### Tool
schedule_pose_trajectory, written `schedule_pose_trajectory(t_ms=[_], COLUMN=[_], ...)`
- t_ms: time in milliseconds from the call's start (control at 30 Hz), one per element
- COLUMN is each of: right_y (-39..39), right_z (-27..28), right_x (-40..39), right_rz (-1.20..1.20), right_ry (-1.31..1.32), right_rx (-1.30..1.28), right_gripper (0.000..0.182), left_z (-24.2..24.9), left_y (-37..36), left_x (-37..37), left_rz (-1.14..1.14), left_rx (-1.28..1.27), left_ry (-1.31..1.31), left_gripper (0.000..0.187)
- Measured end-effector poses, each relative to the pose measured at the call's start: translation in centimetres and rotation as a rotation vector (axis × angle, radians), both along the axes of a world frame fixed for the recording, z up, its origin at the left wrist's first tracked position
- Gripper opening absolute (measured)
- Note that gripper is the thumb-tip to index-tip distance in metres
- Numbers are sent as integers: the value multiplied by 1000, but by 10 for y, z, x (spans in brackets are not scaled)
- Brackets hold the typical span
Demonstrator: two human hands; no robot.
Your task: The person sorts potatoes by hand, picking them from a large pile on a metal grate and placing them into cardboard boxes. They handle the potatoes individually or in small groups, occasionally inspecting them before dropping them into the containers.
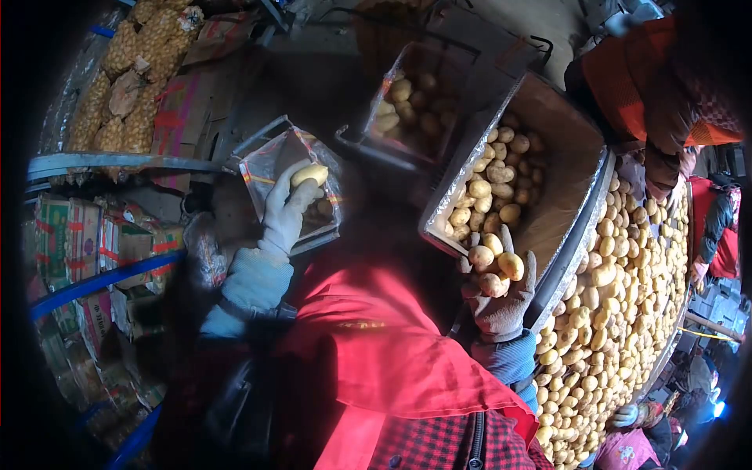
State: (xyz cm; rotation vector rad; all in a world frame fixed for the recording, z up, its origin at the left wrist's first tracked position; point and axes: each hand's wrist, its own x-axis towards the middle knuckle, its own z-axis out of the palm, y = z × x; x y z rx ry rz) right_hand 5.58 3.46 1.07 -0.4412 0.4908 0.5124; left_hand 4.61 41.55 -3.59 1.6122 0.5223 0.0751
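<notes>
My gloved left hand (pixel 283 205) grips one pale, oblong potato (pixel 310 175) above a foil-lined basket (pixel 261 168). A few potatoes show dimly inside that basket, partly hidden by the hand. On the other side, my gloved right hand (pixel 501 308) is cupped palm up with its fingers curled around three potatoes (pixel 492 268). It is beside the near end of a deep lined box (pixel 568 160). Many loose potatoes (pixel 492 186) lie at the bottom of this box.
Potatoes cover a long sorting table (pixel 607 305) on the right, where co-workers (pixel 650 86) stand. Another lined basket of potatoes (pixel 419 102) is in shadow ahead. Net sacks (pixel 133 78), printed cartons (pixel 86 235) and a blue rail (pixel 110 283) are at left.
</notes>
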Motion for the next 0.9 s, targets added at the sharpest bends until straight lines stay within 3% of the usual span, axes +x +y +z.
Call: schedule_pose_trajectory(t_ms=[167,300,400,533,600,667,700,733,767,833,867,900], right_y=[1,-1,-3,-9,-12,-22,-23,-24,-24,-30,-31,-19], right_z=[1,-1,-7,-1,6,8,9,10,10,2,-10,0], right_x=[6,11,13,24,32,36,38,41,46,57,64,80], right_rz=[-7,-20,-22,-4,-36,-62,-66,-83,-101,-67,-218,-237], right_ry=[28,38,5,-8,30,85,81,72,66,-37,9,-7], right_rx=[17,96,162,15,-54,-70,-131,-110,-88,-82,284,113], right_gripper=[73,74,73,72,74,75,76,76,76,76,74,73], left_z=[-11,-6,-11,-19,23,-12,-43,-25,1,-6,-11,-10], left_y=[15,1,-19,-35,-60,-42,-20,-25,-33,-37,-39,-55], left_x=[-3,21,60,140,192,266,312,335,348,353,355,333], left_rz=[88,-8,18,-2,94,53,-9,9,-18,-112,-154,-208], left_rx=[4,142,-112,-257,-395,-159,134,442,415,461,490,448], left_ry=[114,-33,-37,-22,-9,-200,-310,-395,-333,-307,-299,-302], left_gripper=[47,55,59,56,58,58,59,60,67,68,68,69])
